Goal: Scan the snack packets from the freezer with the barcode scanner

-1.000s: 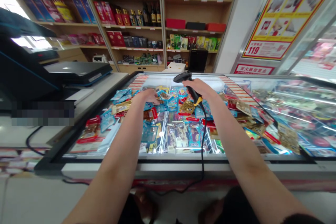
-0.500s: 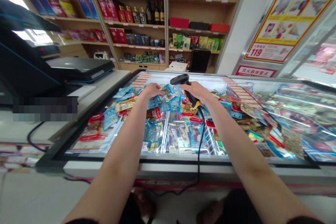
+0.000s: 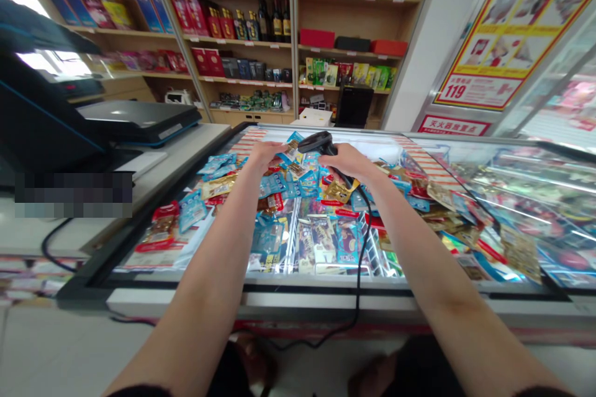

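My right hand [image 3: 348,162] is wrapped round the handle of a black barcode scanner [image 3: 316,142], whose head points left. Its black cable [image 3: 361,260] hangs down over the freezer's front edge. In my left hand [image 3: 266,156] is a small blue snack packet [image 3: 293,144], pinched at its edge and raised close to the scanner head. Below both hands, many blue, red and gold snack packets [image 3: 274,185] lie in a loose heap on the glass top of a chest freezer [image 3: 186,294]. A gold packet [image 3: 339,191] rests just under my right hand.
On the left, a counter [image 3: 186,149] carries a flat black scale [image 3: 139,118] and a dark checkout machine [image 3: 37,105]. More packets [image 3: 465,223] lie to the right. Shelves [image 3: 228,37] of boxes and bottles stand behind, with a black-backed screen [image 3: 354,107] in front.
My left hand has lifted the blue packet slightly, bringing it up beside the scanner head. The scanner has shifted a little left, and its cable has swung slightly right.
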{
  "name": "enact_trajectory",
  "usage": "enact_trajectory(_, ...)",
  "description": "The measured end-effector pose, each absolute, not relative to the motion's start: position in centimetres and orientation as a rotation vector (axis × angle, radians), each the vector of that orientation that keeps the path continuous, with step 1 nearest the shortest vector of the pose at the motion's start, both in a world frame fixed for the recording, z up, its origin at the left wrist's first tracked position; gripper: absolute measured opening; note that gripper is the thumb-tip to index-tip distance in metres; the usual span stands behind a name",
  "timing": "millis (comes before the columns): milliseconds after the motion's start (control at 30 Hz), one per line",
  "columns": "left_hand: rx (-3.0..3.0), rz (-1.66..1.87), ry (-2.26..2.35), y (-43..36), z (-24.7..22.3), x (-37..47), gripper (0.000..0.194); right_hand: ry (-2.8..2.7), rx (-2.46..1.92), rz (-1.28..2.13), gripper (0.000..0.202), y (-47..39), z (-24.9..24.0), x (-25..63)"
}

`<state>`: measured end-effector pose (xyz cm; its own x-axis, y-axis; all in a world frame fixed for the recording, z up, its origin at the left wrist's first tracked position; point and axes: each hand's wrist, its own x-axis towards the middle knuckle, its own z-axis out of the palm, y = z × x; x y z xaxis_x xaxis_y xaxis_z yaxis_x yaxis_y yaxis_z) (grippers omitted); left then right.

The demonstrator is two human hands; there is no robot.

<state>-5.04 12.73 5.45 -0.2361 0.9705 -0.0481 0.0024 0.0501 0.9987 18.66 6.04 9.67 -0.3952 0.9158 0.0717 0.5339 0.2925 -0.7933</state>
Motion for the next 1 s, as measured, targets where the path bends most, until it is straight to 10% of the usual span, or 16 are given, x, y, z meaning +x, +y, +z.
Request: enact_trajectory(1000, 1.150, 1.269, 1.438, 12.9, 4.7, -2.8, 0.021, -2.024, -1.360, 0.887, 0.034, 7.0, 10.5, 21.5)
